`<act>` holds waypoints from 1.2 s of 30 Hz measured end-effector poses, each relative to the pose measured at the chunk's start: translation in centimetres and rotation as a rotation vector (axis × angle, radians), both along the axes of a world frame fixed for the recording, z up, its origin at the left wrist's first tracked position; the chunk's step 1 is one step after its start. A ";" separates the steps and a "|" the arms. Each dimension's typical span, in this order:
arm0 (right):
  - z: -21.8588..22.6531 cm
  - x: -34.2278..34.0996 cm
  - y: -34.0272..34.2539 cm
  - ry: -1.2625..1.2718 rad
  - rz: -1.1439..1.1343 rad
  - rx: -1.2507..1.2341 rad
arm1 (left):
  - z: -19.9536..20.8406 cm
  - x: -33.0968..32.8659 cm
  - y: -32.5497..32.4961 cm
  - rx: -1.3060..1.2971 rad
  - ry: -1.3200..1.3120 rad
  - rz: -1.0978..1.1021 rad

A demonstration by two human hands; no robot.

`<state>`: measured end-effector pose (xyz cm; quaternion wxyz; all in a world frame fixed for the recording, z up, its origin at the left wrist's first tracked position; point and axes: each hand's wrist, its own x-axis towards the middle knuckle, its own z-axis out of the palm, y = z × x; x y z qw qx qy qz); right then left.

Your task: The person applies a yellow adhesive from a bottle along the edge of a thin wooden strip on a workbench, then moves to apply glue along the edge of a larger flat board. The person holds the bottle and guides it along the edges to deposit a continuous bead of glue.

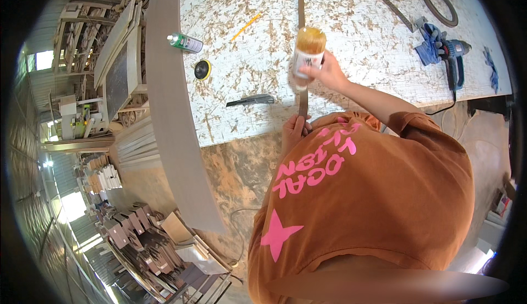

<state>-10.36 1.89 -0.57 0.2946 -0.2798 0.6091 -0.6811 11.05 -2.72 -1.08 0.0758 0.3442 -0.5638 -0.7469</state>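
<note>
On the table (pixel 362 40), the strip (pixel 301 7) lies between knife (pixel 251 101) and drill (pixel 453 57).

From my remote view I log on the scuffed white worktop (pixel 362 46): green-and-white spray can (pixel 185 42), black yellow-rimmed disc (pixel 202 70) near it, yellow pencil (pixel 245 27), dark utility knife (pixel 251 101). Right side: corded power tool (pixel 454 56), blue glove (pixel 428 48) beside it. Lower left: stacked panels (pixel 123 227).

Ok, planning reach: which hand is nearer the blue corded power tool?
Right hand: left of the power tool, holding a cylindrical amber bottle. Left hand: farther left, at a narrow brown strip.
</note>
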 end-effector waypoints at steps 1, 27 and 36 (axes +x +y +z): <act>0.0 -0.2 -0.1 -0.026 0.108 0.038 | 0.0 0.1 0.1 0.007 0.001 -0.005; 1.4 -1.1 4.5 -0.671 0.145 -0.240 | 5.1 -16.8 -10.4 0.209 0.110 -0.054; 1.6 0.8 1.9 -0.415 0.331 -0.080 | 5.0 -20.1 -11.4 0.368 0.166 -0.326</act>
